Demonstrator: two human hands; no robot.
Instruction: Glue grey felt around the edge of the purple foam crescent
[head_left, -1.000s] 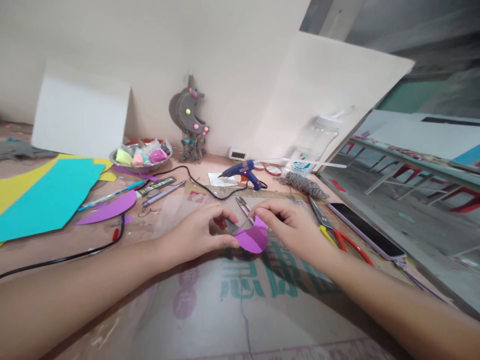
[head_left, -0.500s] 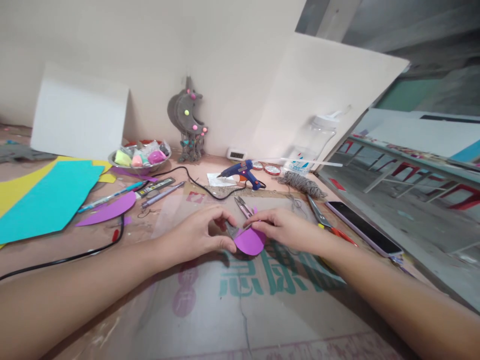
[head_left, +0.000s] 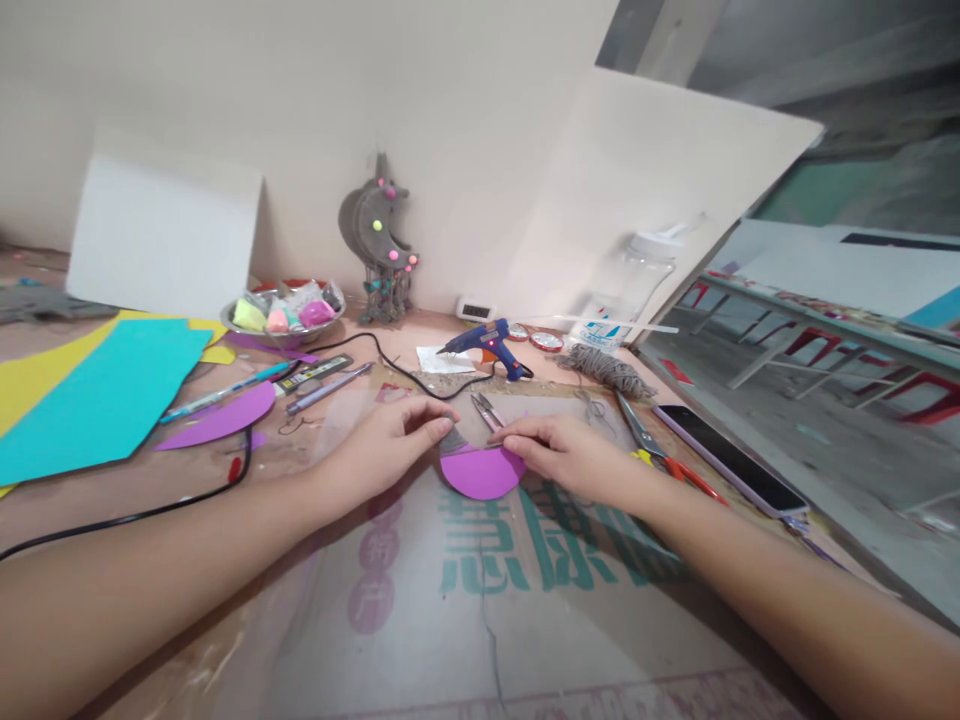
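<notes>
A rounded piece of purple paper (head_left: 484,475) is held up between both hands over the plastic-covered tabletop. Its left corner is covered by a grey yarn wrapping (head_left: 453,441). My left hand (head_left: 390,440) pinches this grey corner between thumb and fingers. At the opposite edge, my right hand (head_left: 559,452) is closed, its fingertips on the paper's right corner. A thin grey strand seems to run along the paper's upper edge towards those fingertips; its end is hidden. Just behind the paper lie small thread snips (head_left: 486,410), partly covered by the right fingers.
Behind sit a blue glue gun (head_left: 487,342), a grey yarn bundle (head_left: 609,370) and a clay-filled bowl (head_left: 285,312). Scissors (head_left: 641,430) and a phone (head_left: 727,455) lie right. Turquoise paper (head_left: 105,395) and a black cord (head_left: 165,512) lie left. A moon ornament (head_left: 379,235) hangs behind.
The purple paper has turned so its straighter edge faces up and more of it shows. My left hand has shifted left and up; my right hand has moved only slightly.
</notes>
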